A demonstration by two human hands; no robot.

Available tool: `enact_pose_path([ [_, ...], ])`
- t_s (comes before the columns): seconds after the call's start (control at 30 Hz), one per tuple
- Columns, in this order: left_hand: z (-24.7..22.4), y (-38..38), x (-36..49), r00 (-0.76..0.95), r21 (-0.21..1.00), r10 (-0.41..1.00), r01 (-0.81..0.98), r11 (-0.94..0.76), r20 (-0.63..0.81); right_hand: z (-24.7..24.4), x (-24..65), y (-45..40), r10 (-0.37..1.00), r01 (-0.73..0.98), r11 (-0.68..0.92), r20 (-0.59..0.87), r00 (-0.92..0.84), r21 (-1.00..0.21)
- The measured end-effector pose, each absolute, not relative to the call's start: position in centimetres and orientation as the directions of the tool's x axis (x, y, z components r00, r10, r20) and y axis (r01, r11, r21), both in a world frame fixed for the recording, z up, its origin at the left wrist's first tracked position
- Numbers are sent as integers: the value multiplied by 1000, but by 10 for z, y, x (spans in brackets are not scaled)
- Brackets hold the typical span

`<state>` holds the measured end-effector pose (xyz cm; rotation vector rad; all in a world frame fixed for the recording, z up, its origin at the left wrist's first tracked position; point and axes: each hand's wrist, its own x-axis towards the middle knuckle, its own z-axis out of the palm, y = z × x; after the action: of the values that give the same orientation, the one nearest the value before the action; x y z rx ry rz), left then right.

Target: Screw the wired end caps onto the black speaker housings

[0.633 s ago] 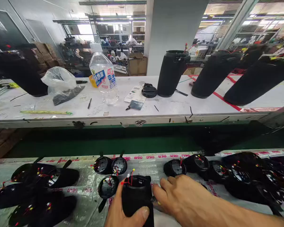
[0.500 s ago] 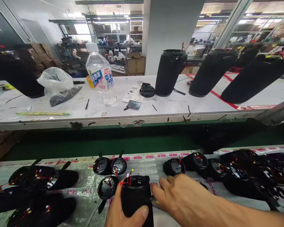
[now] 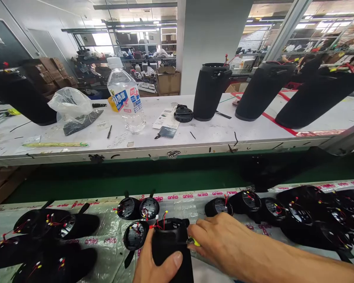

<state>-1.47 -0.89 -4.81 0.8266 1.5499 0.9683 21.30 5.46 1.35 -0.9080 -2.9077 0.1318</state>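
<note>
A black fabric-covered cylinder (image 3: 171, 255) stands at the lower middle, with red wires and small connectors at its open top. My left hand (image 3: 159, 261) is wrapped round its left and front sides, thumb across the front. At its upper right edge, my right hand (image 3: 216, 239) is closed on a small tool with a yellow part (image 3: 195, 242); most of the tool is hidden in the fingers. Just left of the held cylinder lies another black cylinder (image 3: 135, 236) with its wired round end facing up.
Several black cylinders with wires lie on the plastic-covered surface (image 3: 185, 206) at left and right. On the white shelf (image 3: 153, 135) beyond are a plastic bottle (image 3: 125, 98), a clear bag (image 3: 70, 104) and upright black cylinders (image 3: 211, 92).
The fingers of my right hand have curled in more, and the tool's yellow part now shows more. The held cylinder's front has tilted slightly towards view. My left hand keeps its hold.
</note>
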Motion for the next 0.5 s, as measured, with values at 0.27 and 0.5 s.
enact_pose_path([
  [0.27, -40, -6, -14, -189, 920, 907, 39, 390, -376, 7, 206, 53, 509, 508, 860, 33, -860, -35],
  [0.5, -38, -6, -13, -183, 909, 898, 47, 414, -400, -1, 210, 52, 535, 531, 845, 61, -843, -67],
])
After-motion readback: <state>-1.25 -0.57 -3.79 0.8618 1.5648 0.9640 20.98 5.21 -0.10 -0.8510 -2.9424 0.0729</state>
